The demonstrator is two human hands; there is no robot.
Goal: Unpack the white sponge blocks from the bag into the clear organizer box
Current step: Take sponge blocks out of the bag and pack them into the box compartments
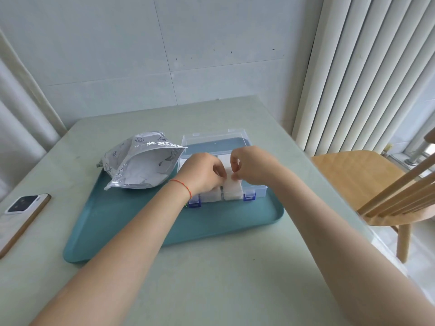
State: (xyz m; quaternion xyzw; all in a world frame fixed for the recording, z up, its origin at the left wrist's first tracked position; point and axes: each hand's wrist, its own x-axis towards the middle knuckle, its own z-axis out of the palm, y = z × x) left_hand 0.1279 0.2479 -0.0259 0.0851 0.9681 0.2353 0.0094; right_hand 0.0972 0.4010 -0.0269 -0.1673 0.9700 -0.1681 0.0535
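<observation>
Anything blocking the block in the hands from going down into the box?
Nothing visible. Both the left hand and right hand pinch the block directly over the open box; the lid is tipped back behind it.

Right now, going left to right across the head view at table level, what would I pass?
phone → bag → left hand → right hand → right end of the clear organizer box → wooden chair.
</observation>
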